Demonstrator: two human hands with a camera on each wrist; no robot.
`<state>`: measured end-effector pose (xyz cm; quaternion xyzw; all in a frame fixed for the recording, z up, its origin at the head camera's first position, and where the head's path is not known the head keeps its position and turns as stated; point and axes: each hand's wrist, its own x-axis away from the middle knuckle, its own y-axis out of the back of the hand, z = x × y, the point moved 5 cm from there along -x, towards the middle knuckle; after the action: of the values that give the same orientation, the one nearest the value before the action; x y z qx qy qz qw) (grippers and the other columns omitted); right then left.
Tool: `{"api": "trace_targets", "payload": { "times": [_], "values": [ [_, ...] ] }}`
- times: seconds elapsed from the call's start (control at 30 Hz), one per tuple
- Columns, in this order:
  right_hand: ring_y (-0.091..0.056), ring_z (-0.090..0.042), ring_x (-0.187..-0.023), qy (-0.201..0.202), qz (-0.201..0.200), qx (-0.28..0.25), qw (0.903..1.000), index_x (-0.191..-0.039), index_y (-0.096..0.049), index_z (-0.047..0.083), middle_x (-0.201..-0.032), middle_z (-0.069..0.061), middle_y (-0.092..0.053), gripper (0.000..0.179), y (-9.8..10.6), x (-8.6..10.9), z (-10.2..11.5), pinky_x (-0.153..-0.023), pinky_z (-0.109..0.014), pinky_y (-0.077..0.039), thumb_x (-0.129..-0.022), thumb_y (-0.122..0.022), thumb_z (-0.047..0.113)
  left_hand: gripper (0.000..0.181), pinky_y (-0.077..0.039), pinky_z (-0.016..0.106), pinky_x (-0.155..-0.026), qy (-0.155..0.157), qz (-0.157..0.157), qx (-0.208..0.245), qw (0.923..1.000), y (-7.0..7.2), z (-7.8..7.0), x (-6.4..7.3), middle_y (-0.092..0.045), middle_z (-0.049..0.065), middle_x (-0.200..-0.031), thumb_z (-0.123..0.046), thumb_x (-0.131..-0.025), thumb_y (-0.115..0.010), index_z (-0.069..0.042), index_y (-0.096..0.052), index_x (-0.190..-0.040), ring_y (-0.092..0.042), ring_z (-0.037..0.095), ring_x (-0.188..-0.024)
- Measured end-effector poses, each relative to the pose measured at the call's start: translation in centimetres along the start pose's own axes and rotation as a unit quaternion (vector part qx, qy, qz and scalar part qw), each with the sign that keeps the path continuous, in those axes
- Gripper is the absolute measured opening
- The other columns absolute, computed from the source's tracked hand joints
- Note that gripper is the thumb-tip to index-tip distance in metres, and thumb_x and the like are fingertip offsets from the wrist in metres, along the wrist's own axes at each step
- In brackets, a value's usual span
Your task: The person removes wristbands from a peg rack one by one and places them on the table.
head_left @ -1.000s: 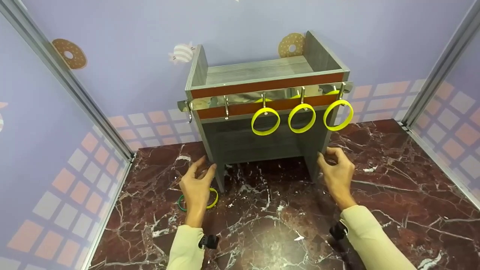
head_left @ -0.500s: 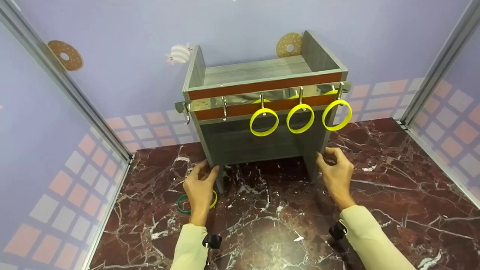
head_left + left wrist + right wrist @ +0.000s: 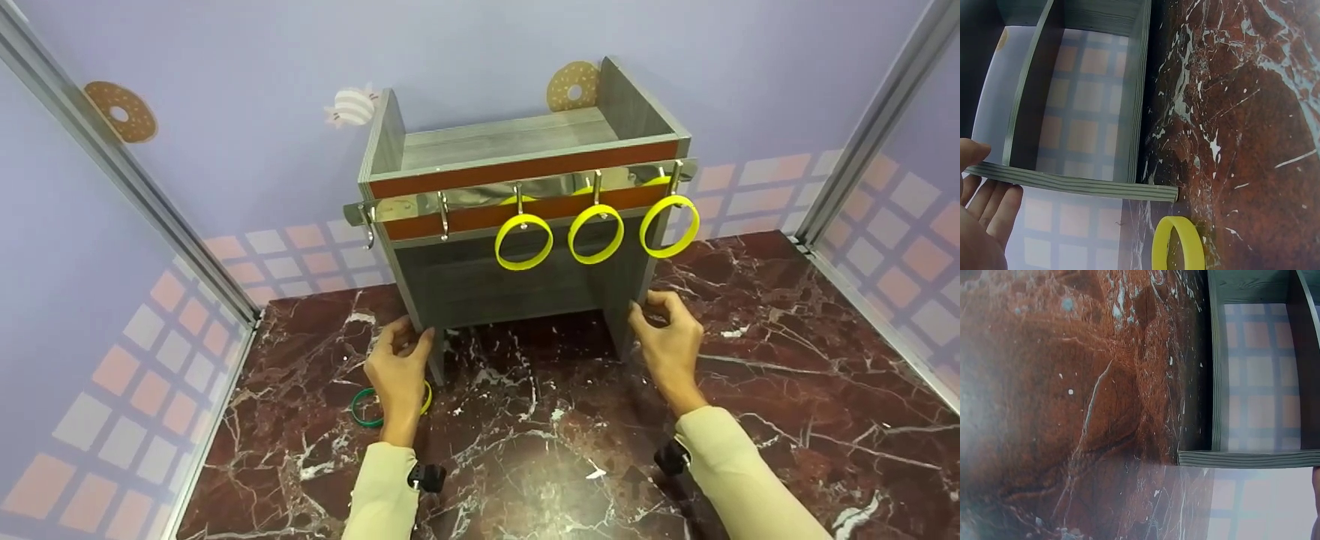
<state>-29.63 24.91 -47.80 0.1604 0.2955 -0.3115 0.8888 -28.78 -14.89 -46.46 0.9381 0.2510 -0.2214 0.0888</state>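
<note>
A grey wood-grain shelf unit [image 3: 517, 300] stands on the marble-patterned table. My left hand [image 3: 396, 367] pinches the front edge of its left side panel, with thumb inside and fingers outside in the left wrist view. On the opposite side my right hand [image 3: 669, 346] grips the right panel's front edge. A metal hook rail [image 3: 469, 196] crosses the red front band. Three yellow wristbands [image 3: 523, 242] hang from its hooks on the right, while the two left hooks [image 3: 444, 217] are bare. The right wrist view shows only a sliver of my hand.
Beside my left hand lie a green wristband [image 3: 366, 409] and another yellow wristband [image 3: 1179, 242], partly covered by the hand in the head view. Purple patterned walls [image 3: 480, 45] rise behind and on both sides. Metal corner posts [image 3: 874, 124] frame the table [image 3: 540, 465].
My left hand has shifted slightly right and come onto the left panel, uncovering more of the green wristband. The right hand keeps its grip. The head view has drifted a little.
</note>
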Motion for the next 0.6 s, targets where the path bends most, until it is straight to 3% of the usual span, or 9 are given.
{"api": "trace_targets", "payload": {
  "times": [0.13,0.4,0.6],
  "values": [
    [-0.068,0.002,-0.08,0.001,-0.001,0.001,1.0,-0.096,-0.075,-0.006,-0.09,-0.014,-0.078,0.013,-0.05,0.06,-0.03,-0.072,-0.012,-0.056,-0.084,-0.081,-0.009,0.024,-0.063,0.022,-0.074,-0.004,-0.011,0.007,0.9999,0.01,0.2,0.06,-0.076,0.02,-0.099,-0.002,-0.086,-0.088,0.004,-0.077,-0.105,-0.077,0.033,-0.088],
    [-0.064,0.011,-0.079,-0.001,0.0,-0.012,0.9999,-0.096,-0.074,-0.008,-0.089,-0.018,-0.078,0.014,-0.52,0.22,0.26,-0.069,-0.008,-0.053,-0.084,-0.081,-0.012,0.018,-0.062,0.02,-0.07,-0.001,-0.021,-0.019,0.9996,0.26,0.18,-0.03,-0.075,0.017,-0.093,0.001,-0.084,-0.086,0.003,-0.076,-0.099,-0.078,0.032,-0.081],
    [-0.063,0.01,-0.077,0.004,-0.015,0.0,0.9999,-0.093,-0.071,-0.013,-0.087,-0.024,-0.076,0.014,-0.21,0.2,0.9,-0.07,-0.011,-0.055,-0.082,-0.078,-0.018,0.017,-0.062,0.02,-0.069,0.011,-0.022,-0.02,0.9995,-0.23,0.38,0.08,-0.075,0.017,-0.09,0.004,-0.083,-0.083,0.004,-0.075,-0.097,-0.077,0.032,-0.079]
  ]
}}
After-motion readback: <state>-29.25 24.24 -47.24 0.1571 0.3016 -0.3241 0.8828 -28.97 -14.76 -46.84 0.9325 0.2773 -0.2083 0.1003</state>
